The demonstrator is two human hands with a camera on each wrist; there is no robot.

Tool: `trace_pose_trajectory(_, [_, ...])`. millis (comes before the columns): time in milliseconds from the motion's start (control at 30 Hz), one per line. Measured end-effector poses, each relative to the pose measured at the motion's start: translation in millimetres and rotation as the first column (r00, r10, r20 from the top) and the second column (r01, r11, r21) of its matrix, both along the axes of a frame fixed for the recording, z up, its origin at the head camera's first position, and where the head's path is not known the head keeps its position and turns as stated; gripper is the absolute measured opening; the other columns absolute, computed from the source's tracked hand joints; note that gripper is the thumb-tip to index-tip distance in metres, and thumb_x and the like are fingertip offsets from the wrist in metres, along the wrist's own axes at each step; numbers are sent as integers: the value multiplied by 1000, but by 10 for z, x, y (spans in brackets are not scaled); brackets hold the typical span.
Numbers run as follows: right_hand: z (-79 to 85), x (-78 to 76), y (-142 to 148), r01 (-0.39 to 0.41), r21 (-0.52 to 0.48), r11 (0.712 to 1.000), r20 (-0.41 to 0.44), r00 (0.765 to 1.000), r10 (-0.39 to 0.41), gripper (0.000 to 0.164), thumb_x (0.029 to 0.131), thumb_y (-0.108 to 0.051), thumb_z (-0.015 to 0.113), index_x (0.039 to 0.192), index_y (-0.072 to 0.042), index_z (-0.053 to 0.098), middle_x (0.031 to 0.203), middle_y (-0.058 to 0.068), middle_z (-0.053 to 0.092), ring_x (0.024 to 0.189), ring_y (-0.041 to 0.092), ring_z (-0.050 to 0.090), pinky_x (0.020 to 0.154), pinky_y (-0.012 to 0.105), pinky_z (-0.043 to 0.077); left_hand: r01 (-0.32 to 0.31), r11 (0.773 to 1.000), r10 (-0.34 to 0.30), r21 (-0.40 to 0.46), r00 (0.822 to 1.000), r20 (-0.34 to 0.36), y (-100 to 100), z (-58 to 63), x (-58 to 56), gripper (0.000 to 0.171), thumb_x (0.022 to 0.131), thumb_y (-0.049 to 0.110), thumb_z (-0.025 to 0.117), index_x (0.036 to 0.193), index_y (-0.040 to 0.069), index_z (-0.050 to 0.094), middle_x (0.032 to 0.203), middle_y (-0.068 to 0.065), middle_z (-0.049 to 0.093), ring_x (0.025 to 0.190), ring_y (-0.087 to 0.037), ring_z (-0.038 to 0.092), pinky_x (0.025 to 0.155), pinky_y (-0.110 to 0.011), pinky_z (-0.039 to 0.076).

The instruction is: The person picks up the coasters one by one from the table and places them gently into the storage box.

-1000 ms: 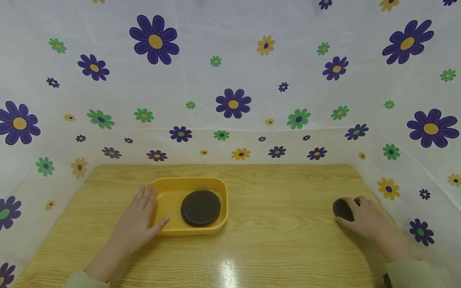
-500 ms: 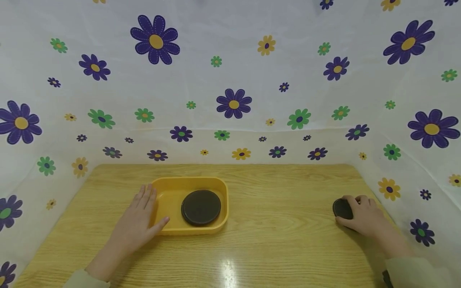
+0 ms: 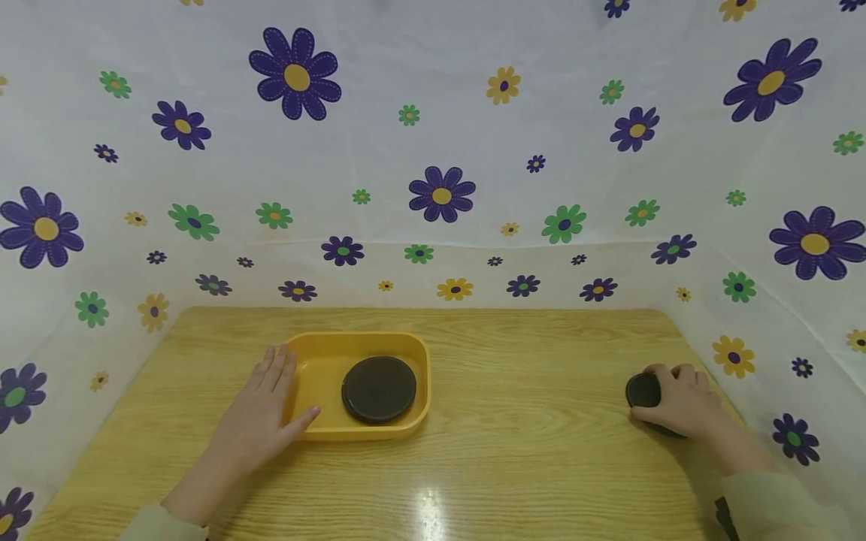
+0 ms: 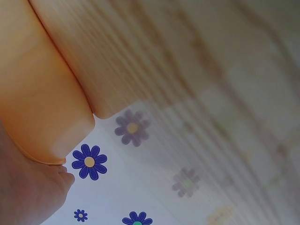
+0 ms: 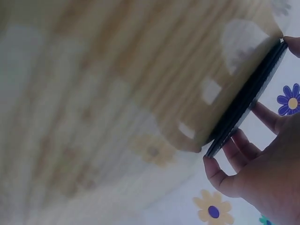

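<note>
My left hand (image 3: 260, 409) lies along the left end of a yellow tray (image 3: 425, 421), fingers straight against its side and the thumb over the front rim. In the left wrist view, fingertips rest at the tray's edge (image 4: 47, 161). A round black coaster (image 3: 379, 389) lies flat inside the tray, right of its middle. At the table's right, my right hand (image 3: 685, 402) grips another round black coaster (image 3: 643, 391) by its edges, between thumb and fingers. The right wrist view shows this coaster (image 5: 248, 110) edge-on, with a dark layer right under it; the palm hides part of it.
The wood-grain table (image 3: 528, 421) spreads between the tray and my right hand. White cloth (image 3: 379, 150) with printed flowers walls in the back and both sides. The right-hand cloth (image 3: 758, 391) hangs close beside my right forearm.
My right hand's fingers and thumb have shifted slightly on the coaster, and more of its dark lower edge shows beneath the hand. My left hand and the tray have stayed in place.
</note>
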State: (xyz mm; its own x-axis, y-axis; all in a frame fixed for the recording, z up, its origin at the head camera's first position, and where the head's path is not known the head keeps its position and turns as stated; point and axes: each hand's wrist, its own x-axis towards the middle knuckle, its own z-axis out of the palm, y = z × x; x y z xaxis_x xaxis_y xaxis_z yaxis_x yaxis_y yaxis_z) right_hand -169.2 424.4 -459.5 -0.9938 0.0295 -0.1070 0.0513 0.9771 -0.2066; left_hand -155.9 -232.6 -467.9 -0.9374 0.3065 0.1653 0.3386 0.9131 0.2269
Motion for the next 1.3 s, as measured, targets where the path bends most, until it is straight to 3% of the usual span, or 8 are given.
trace_pose_trajectory(200, [59,-39,-151,-37,37,999,-34,999,38,92,80,-51,81,143,7,47,125,47,42,112,61,43,74,68,50,6,1000,-6,3,1000,-4,7,4,-9,96,103,56,60,163,-11,26,174,-31,16,162,-52,17,136,-51,12])
trace_pose_trajectory(467, [205,-172,-469,-97,59,994,-91,991,102,93,79,-49,80,144,8,48,122,39,46,107,54,47,75,65,49,11,1000,-11,-12,1000,-15,24,63,-12,97,102,58,60,163,-12,27,173,-32,21,161,-53,20,130,-63,26])
trace_pose_trajectory(700, [323,-316,-743,-148,63,987,-108,982,154,90,79,-49,79,147,2,49,129,39,44,115,55,46,80,70,49,10,1000,-10,-7,1000,-5,17,69,-8,98,102,58,60,163,-12,26,173,-32,20,161,-53,19,132,-62,24])
trace_pose_trajectory(933, [428,-458,-1047,-187,60,980,-144,970,194,87,77,-47,80,146,-1,51,129,37,46,116,52,47,87,71,50,15,1000,-15,-4,999,-40,4,39,-6,96,102,55,61,162,-13,28,172,-33,21,160,-54,22,134,-58,21])
trace_pose_trajectory(1300, [577,-607,-1501,-279,82,957,-198,936,290,83,79,-45,79,146,-3,53,129,30,48,114,44,48,92,63,53,3,1000,-3,2,1000,-12,16,29,-5,97,102,55,61,163,-12,26,173,-32,19,161,-53,19,134,-58,20])
